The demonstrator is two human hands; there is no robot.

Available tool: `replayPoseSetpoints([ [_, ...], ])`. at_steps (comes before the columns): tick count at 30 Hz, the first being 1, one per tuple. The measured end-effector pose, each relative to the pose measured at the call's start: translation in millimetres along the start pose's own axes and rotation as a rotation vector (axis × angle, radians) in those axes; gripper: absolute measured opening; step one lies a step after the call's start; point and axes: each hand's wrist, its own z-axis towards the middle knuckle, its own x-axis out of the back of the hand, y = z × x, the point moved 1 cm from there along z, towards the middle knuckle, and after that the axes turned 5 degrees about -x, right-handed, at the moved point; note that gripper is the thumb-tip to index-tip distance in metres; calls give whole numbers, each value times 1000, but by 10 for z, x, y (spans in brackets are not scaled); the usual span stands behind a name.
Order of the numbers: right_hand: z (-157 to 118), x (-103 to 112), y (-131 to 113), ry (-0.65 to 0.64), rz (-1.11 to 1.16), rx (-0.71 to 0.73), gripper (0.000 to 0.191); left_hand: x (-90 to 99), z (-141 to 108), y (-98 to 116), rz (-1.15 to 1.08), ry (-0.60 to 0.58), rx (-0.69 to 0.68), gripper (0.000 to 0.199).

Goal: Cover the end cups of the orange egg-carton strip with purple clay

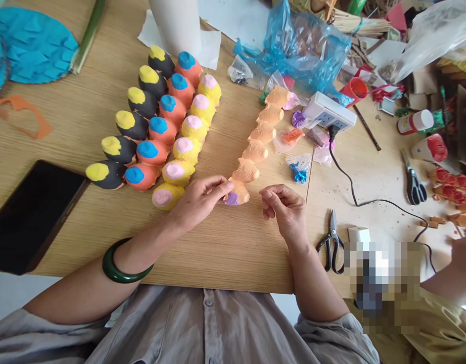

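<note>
A light orange strip of egg-like bumps (255,151) lies slantwise on the table. Its nearest bump bears a purple patch (231,198). My left hand (202,198) pinches the edge of that bump between thumb and fingers. Just right of the strip, my right hand (284,207) is raised with thumb and fingertips pressed together; anything between them is too small to make out. Left of the strip stand three coloured rows: yellow bumps with pink tops (195,128), orange-red ones with blue tops (162,130), and black ones with yellow tops (136,126).
A black tablet (34,215) lies at the left. Right of the strip are small bags of coloured clay, a white power strip (329,112) with a black cable, pliers (332,242) and scissors (413,179). Another person's arm (445,270) is at the lower right.
</note>
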Motion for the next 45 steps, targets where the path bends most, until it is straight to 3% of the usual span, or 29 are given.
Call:
replayPoseSetpoints([
  [9, -15, -33, -15, -31, 72, 52, 26, -14, 12, 8, -31, -24, -20, 35],
  [14, -26, -23, -2, -39, 76, 38, 28, 26, -11, 79, 314, -84, -131, 40],
  [16, -23, -16, 10, -41, 66, 33, 30, 59, -5, 77, 355, -69, -133, 42],
  [25, 29, -8, 47, -73, 103, 42, 29, 101, 70, 46, 104, 74, -41, 42],
  [31, 16, -10, 19, -88, 130, -20, 33, 79, 68, 36, 64, 59, -46, 39],
  [36, -23, -4, 19, -22, 8, -37, 50, 89, 52, 32, 108, 65, -52, 37],
  [41, 25, -5, 30, -30, 77, 9, 33, 121, 68, 20, 133, 119, -77, 33],
  [45, 54, 6, 39, -48, 144, 4, 32, 92, 71, 43, -39, 137, -75, 29],
])
